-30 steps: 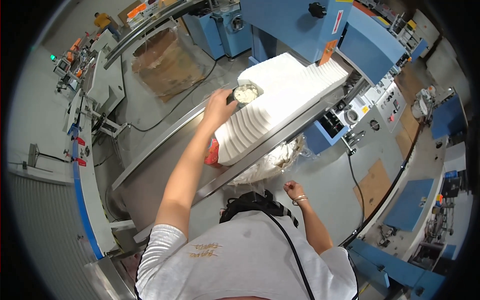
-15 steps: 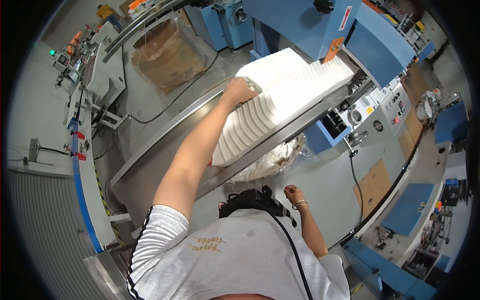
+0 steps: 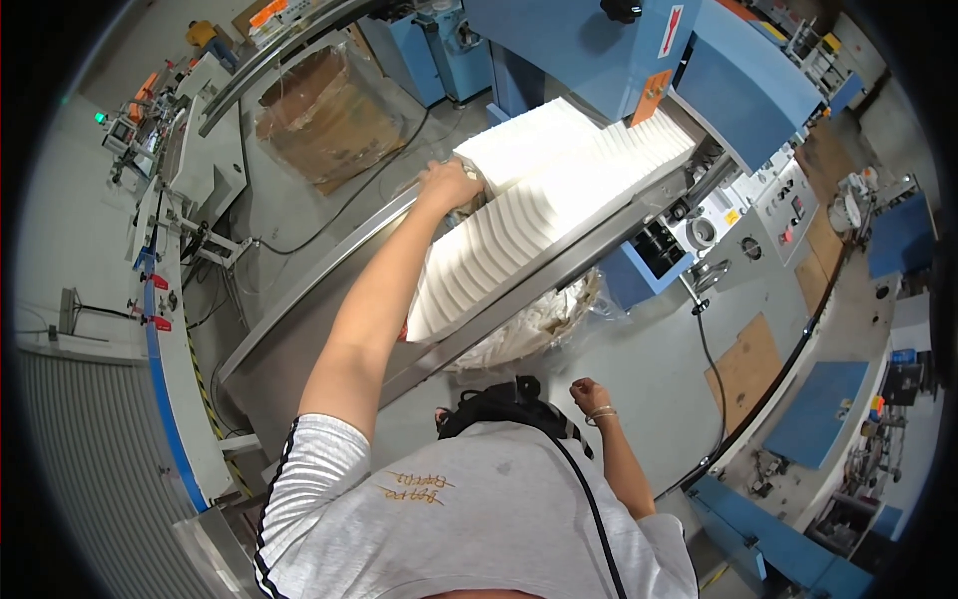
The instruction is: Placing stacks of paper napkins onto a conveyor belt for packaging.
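A long stack of white folded paper sheets (image 3: 559,200) lies on the metal feed table (image 3: 299,299) of a blue machine (image 3: 599,50). My left arm reaches forward, and my left hand (image 3: 447,186) rests on the stack's upper left edge with its fingers curled down over the side. What the fingers hold is hidden. My right hand (image 3: 589,396) hangs low by my side with the fingers loosely closed on nothing; a bracelet is on its wrist. A black strap and pouch (image 3: 499,399) sit at my chest.
A clear bag of white paper scraps (image 3: 539,324) lies under the table. A wrapped brown carton (image 3: 324,115) stands at the back left. A control panel with buttons (image 3: 738,215) is on the right, with cardboard sheets (image 3: 748,364) on the floor. Another long machine (image 3: 165,299) runs along the left.
My left hand has slid from the top of the stack to its left edge. The small round container it held a second ago no longer shows. My right hand has barely moved.
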The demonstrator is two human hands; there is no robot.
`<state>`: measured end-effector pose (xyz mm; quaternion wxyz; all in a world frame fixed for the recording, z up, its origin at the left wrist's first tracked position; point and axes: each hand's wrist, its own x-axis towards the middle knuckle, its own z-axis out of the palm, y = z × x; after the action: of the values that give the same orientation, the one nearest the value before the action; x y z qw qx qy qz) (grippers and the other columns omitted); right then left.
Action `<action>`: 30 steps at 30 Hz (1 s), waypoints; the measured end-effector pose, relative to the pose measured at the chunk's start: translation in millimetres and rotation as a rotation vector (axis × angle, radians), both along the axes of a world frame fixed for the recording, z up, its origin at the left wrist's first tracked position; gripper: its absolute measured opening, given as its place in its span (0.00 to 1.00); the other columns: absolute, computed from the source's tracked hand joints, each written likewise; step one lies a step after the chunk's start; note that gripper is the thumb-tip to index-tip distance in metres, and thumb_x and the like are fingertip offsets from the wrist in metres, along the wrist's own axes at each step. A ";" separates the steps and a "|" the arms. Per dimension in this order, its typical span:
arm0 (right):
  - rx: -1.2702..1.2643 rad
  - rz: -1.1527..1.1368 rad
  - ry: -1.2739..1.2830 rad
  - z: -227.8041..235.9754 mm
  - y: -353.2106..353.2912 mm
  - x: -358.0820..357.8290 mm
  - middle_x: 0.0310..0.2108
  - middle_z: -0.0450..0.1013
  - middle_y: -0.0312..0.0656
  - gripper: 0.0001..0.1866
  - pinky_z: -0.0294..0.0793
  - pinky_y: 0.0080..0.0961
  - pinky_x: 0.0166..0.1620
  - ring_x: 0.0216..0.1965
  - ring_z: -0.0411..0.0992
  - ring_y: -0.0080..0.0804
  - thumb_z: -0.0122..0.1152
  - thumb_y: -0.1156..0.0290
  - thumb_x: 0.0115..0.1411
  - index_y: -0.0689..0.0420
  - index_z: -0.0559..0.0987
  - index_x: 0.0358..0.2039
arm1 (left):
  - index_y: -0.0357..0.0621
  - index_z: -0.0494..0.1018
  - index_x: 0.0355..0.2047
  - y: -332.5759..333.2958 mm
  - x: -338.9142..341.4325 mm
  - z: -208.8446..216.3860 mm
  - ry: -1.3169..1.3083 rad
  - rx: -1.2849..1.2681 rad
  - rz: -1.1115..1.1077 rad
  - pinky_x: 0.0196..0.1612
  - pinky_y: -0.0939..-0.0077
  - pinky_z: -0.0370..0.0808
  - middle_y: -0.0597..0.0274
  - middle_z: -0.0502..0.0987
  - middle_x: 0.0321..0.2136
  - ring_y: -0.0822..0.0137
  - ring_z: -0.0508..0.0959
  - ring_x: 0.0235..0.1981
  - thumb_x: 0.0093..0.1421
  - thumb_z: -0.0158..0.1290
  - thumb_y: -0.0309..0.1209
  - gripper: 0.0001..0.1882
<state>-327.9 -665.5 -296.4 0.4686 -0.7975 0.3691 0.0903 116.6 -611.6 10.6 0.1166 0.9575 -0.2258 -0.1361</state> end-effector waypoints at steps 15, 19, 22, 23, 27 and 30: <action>0.045 -0.141 -0.053 -7.6 12.8 -18.0 0.24 0.77 0.39 0.12 0.73 0.22 0.32 0.24 0.74 0.25 0.61 0.64 0.56 0.57 0.77 0.36 | 0.45 0.58 0.60 31.7 19.5 -40.4 -0.037 -0.216 -0.171 0.62 0.58 0.57 0.39 0.56 0.59 0.39 0.54 0.61 0.48 0.54 0.36 0.37; -0.072 0.051 -0.051 19.8 34.0 -6.4 0.25 0.77 0.41 0.13 0.74 0.26 0.33 0.27 0.76 0.32 0.63 0.61 0.54 0.57 0.77 0.33 | 0.42 0.60 0.58 79.3 -1.7 -36.8 -0.080 -0.477 -0.075 0.60 0.59 0.58 0.38 0.60 0.55 0.40 0.57 0.58 0.43 0.61 0.40 0.41; -0.204 0.129 -0.269 73.5 50.9 33.8 0.22 0.75 0.42 0.11 0.73 0.26 0.32 0.24 0.74 0.36 0.61 0.61 0.56 0.56 0.76 0.29 | 0.40 0.69 0.50 139.9 -19.4 -27.3 -0.159 -0.603 -0.002 0.56 0.64 0.64 0.44 0.69 0.50 0.48 0.67 0.53 0.49 0.57 0.38 0.28; -0.207 0.104 -0.378 96.2 58.7 53.5 0.21 0.74 0.43 0.11 0.72 0.26 0.31 0.23 0.72 0.38 0.60 0.62 0.57 0.57 0.76 0.28 | 0.40 0.71 0.47 159.7 -28.9 -20.7 -0.116 -0.627 0.005 0.55 0.65 0.66 0.46 0.71 0.48 0.51 0.70 0.51 0.51 0.56 0.36 0.23; -0.211 0.216 -0.799 268.3 109.4 139.5 0.26 0.74 0.44 0.04 0.72 0.33 0.33 0.29 0.73 0.43 0.57 0.74 0.56 0.58 0.76 0.33 | 0.41 0.73 0.45 218.4 -60.0 -41.1 -0.165 -0.741 -0.113 0.54 0.66 0.67 0.48 0.72 0.48 0.53 0.71 0.51 0.55 0.53 0.34 0.17; -0.466 0.519 -1.040 305.0 135.1 190.2 0.41 0.71 0.45 0.14 0.67 0.35 0.47 0.46 0.68 0.44 0.60 0.70 0.54 0.54 0.76 0.42 | 0.41 0.71 0.47 232.0 -83.6 -63.3 -0.085 -0.790 -0.122 0.54 0.66 0.66 0.48 0.71 0.49 0.51 0.70 0.51 0.57 0.52 0.35 0.18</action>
<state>-137.7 -530.4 8.5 0.3635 -0.8821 -0.1031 -0.2814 33.0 -379.6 -52.7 0.4580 0.8286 -0.3217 -0.0056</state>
